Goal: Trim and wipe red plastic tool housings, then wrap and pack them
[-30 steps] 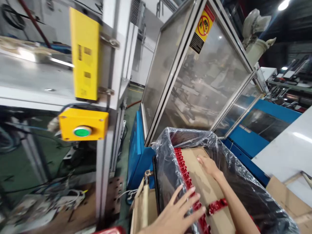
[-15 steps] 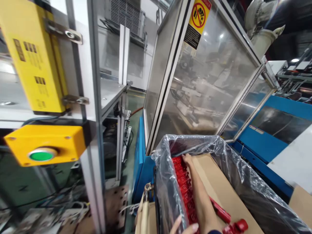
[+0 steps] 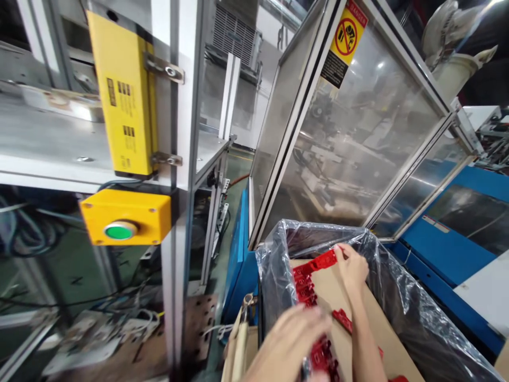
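Note:
My right hand (image 3: pixel 353 268) is closed in a pinch on the end of a long red plastic part (image 3: pixel 324 260), inside a box lined with clear plastic film. The part lies crosswise near the far end of the box. Below it, a row of red plastic parts (image 3: pixel 305 288) runs along the left wall. Smeared by motion, my left hand (image 3: pixel 296 337) is above the near part of that row; whether it holds anything cannot be made out. Another red part (image 3: pixel 342 320) lies on the cardboard sheet (image 3: pixel 382 323), partly behind my right forearm.
Plastic film (image 3: pixel 401 281) rises around the box walls. Behind it stands a machine guard door (image 3: pixel 358 143) with a danger sign (image 3: pixel 345 40). At left, a metal frame (image 3: pixel 181 286) carries a yellow box with a green button (image 3: pixel 120 230). A pale handle (image 3: pixel 240 339) sticks up beside the box.
My right hand has moved right from the far end of the row and now grips a red part turned crosswise. My left hand has risen further into view. The camera has turned left.

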A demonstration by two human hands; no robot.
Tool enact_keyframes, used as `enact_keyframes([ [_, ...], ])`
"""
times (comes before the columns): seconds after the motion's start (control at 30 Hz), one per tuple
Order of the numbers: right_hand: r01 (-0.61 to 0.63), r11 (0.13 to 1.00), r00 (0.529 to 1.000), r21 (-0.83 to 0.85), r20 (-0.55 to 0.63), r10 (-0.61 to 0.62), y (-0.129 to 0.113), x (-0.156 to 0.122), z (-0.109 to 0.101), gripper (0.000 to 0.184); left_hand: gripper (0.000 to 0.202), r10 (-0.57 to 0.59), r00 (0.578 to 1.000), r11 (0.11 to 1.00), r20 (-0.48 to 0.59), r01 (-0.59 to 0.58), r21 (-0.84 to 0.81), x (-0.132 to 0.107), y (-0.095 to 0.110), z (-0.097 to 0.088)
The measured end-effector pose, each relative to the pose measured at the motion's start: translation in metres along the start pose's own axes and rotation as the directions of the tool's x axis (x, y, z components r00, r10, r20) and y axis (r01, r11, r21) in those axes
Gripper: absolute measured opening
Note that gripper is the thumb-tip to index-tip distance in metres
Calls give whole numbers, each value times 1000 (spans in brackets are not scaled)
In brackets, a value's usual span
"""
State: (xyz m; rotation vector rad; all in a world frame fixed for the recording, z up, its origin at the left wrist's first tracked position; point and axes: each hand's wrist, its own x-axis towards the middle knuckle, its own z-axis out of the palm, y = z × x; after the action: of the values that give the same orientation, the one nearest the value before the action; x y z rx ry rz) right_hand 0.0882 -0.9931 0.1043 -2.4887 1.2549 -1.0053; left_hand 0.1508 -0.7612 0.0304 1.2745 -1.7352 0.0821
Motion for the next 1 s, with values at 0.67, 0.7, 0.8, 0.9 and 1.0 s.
enact_keyframes([
  [0.67, 401, 910, 907, 104, 94, -410, -79, -83, -130, 44, 63, -484, 872, 174, 70, 175, -969, 43, 20, -61],
  [0.7, 430, 898, 888, 92, 134, -439, -80, -86, -127, 43, 62, -477, 878, 190, 32, 139, -972, 41, 20, -66],
  [0.8, 531, 844, 808, 78, 254, -532, -86, -97, -115, 40, 62, -475, 878, 235, -61, 60, -970, 34, 20, -77],
  [0.9, 621, 782, 741, 58, 281, -610, -95, -110, -100, 48, 58, -495, 863, 195, -101, -2, -981, 29, 24, -86],
  [1.0, 719, 693, 667, 53, 227, -710, -106, -123, -86, 54, 52, -497, 862, 68, -100, -76, -995, 24, 29, -95],
])
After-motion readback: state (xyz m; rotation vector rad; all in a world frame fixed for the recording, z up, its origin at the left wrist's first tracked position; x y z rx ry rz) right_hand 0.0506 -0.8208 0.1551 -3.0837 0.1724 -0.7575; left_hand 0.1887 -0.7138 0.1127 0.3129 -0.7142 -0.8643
